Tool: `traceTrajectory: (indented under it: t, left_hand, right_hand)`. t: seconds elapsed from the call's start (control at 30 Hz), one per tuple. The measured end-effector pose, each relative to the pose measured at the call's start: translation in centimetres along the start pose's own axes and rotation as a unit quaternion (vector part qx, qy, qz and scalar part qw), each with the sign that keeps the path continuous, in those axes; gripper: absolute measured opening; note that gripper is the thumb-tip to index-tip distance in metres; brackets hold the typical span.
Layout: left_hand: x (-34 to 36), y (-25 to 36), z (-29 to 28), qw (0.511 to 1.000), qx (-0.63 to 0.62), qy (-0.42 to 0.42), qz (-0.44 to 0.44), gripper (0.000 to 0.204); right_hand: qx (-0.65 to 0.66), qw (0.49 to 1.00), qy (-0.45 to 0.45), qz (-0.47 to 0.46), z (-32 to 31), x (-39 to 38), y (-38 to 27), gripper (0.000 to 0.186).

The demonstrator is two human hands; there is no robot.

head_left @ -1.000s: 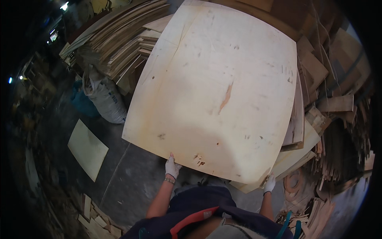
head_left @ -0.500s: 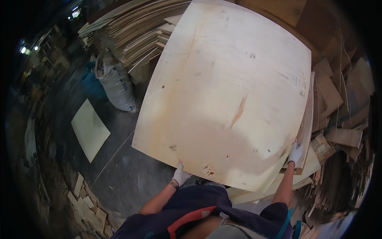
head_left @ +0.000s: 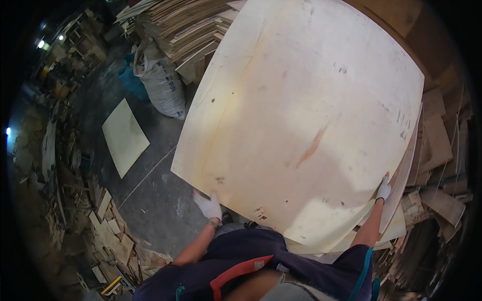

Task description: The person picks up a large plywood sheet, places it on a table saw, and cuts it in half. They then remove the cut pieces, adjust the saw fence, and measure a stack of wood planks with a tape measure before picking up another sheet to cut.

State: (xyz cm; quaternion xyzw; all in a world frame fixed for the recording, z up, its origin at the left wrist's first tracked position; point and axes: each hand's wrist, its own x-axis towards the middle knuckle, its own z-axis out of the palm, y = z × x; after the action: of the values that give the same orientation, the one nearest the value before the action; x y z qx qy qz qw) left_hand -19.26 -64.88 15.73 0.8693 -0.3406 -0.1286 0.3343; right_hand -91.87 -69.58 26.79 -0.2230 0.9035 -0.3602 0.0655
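A large pale plywood sheet [head_left: 296,110], stained and marked with a brown split, fills the middle of the view, its near edge close to my body. At the sheet's near left edge is my left hand [head_left: 208,205] in a white glove, fingers spread and thumb apart, not wrapped round the wood. On the near right side my gloved right hand [head_left: 384,189] grips the sheet's edge; some of its fingers are hidden. Other sheets [head_left: 401,185] lie beneath and beside it on the right.
A smaller plywood panel [head_left: 125,138] lies on the dark floor at left, near a white sack [head_left: 163,88] and a blue bag [head_left: 132,78]. Stacked boards [head_left: 186,30] stand behind. Wood scraps [head_left: 113,231] pile at lower left, with more offcuts [head_left: 437,135] at right.
My left hand has shifted left along the sheet's near edge and its fingers have spread. The sheet and my right hand appear slightly farther right as the view turned.
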Motion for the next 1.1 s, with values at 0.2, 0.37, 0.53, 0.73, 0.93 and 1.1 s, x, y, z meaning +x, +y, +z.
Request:
traceTrajectory:
  t: [0.2, 0.37, 0.53, 0.73, 0.93, 1.1]
  left_hand:
    - [21.9, 8.7, 0.9, 0.976, -0.114, 0.058, 0.174, 0.076]
    - [34.4, 14.8, 4.5, 0.974, -0.116, -0.129, 0.146, 0.086]
    - [34.4, 14.5, 5.5, 0.963, -0.096, -0.226, 0.112, 0.082]
    - [32.3, 13.1, 3.2, 0.972, -0.08, -0.189, 0.118, 0.077]
    - [30.1, 6.8, -0.1, 0.971, -0.086, -0.219, 0.04, 0.084]
    - [25.6, 0.4, -4.3, 0.989, 0.014, -0.145, 0.021, 0.091]
  right_hand:
    - [-0.041, 0.999, -0.021, 0.022, -0.1, -0.3, -0.3, 0.089]
    - [0.005, 1.0, 0.001, 0.0, -0.8, -2.0, -1.6, 0.087]
    - [0.017, 0.999, -0.031, 0.023, -2.2, -3.0, -3.0, 0.089]
    - [-0.022, 0.999, 0.004, 0.042, -1.1, -2.9, -3.6, 0.099]
    - [0.017, 0.999, -0.025, -0.03, 0.3, -2.1, -3.9, 0.096]
    - [0.029, 0.988, -0.052, -0.144, 3.4, -0.5, -4.9, 0.09]
